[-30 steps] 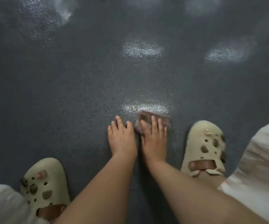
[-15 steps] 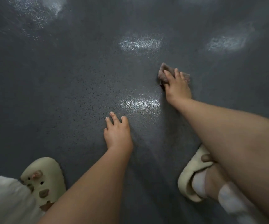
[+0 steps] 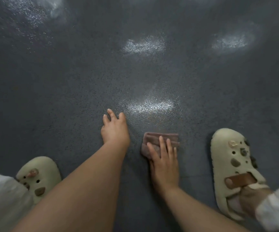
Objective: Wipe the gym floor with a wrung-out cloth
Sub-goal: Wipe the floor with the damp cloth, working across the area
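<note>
One folded brownish cloth is lying flat on the dark speckled gym floor, pinned under the fingers of the right hand. Those fingers are lying straight and slightly spread across the near half of the cloth, pressing down rather than curling round it; the far folded edge is showing just beyond the fingertips. Half a second ago this hand was stretched well out ahead and to the right with the cloth under it; now the cloth is sitting back close to the body, so a pulling stroke is ending and the strip between the far reach and the feet is likely wiped. Judging from that, the wiping is running in repeated out-and-back passes, with much floor still to cover.

Just left of the cloth, apart from it, the left hand is bracing on the floor, fingers relaxed and a little apart, tips touching the surface. Beyond its fingertips a bright patch of reflected light is gleaming on the floor. Well to the right of the wiping fingers a cream clog with charms is planted; another clog is standing left of the bracing arm.
</note>
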Demonstrator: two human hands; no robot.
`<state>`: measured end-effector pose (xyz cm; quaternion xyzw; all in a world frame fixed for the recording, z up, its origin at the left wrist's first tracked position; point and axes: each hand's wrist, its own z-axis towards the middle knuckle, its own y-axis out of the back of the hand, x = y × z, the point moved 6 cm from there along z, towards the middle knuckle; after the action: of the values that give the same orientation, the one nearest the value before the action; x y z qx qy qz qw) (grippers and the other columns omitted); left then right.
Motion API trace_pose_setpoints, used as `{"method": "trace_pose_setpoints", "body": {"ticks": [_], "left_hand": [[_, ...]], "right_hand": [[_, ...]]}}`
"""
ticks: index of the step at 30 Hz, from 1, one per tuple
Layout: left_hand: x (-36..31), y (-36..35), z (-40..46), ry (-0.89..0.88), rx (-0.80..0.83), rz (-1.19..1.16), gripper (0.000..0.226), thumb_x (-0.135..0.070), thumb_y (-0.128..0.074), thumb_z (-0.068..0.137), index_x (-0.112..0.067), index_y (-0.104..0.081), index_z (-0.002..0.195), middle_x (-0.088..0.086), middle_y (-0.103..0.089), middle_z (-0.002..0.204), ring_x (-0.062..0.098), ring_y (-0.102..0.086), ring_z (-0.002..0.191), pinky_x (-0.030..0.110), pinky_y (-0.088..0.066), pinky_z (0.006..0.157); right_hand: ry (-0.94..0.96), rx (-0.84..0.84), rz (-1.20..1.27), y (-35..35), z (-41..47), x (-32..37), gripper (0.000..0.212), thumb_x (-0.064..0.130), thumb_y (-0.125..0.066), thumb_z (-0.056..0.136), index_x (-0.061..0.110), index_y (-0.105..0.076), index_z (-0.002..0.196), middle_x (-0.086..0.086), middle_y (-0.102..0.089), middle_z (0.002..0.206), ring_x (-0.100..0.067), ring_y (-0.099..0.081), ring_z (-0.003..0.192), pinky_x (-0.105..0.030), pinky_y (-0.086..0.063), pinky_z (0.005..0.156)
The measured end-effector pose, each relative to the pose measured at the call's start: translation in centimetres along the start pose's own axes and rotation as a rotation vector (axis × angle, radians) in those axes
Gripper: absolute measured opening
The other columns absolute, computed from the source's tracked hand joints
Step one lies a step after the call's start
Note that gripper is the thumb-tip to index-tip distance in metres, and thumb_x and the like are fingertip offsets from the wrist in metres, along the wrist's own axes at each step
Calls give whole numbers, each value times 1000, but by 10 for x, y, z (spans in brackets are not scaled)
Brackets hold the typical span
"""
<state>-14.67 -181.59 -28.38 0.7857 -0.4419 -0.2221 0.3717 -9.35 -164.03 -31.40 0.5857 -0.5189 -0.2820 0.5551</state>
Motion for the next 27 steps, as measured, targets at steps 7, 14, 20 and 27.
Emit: {"method": "trace_pose_setpoints", "body": {"ticks": [7,14,20,27], "left_hand": [[2,-4,2,16,17,-5,60,-12,-67,86,-16,-28,132,14,4,158,35,-6,144,39,-41,98],[1,-3,3,36,25,-11,64,-10,-70,84,-17,-27,132,13,6,158,34,-5,144,39,-40,99],[0,-2,2,26,15,-19,59,-10,-68,85,-15,-29,129,15,4,158,35,-6,144,39,-39,100],[-1,0,-1,2,45,17,76,-21,-78,76,-15,-28,132,16,2,157,36,-8,143,40,-41,99]], "right_hand": [[72,-33,36,35,93,-31,47,28,-44,85,25,-55,130,-16,-47,141,-39,-43,130,-48,-25,107],[-187,26,24,87,204,-94,51,26,-42,99,31,-28,147,-8,-11,159,-29,-8,146,-36,-7,117],[-215,-64,76,67,159,-78,44,26,-44,96,21,-44,140,-17,-27,153,-37,-21,141,-44,-13,116],[-241,-137,47,17,18,-46,41,33,-40,89,24,-46,128,-20,-51,136,-42,-42,126,-59,-35,101]]}}
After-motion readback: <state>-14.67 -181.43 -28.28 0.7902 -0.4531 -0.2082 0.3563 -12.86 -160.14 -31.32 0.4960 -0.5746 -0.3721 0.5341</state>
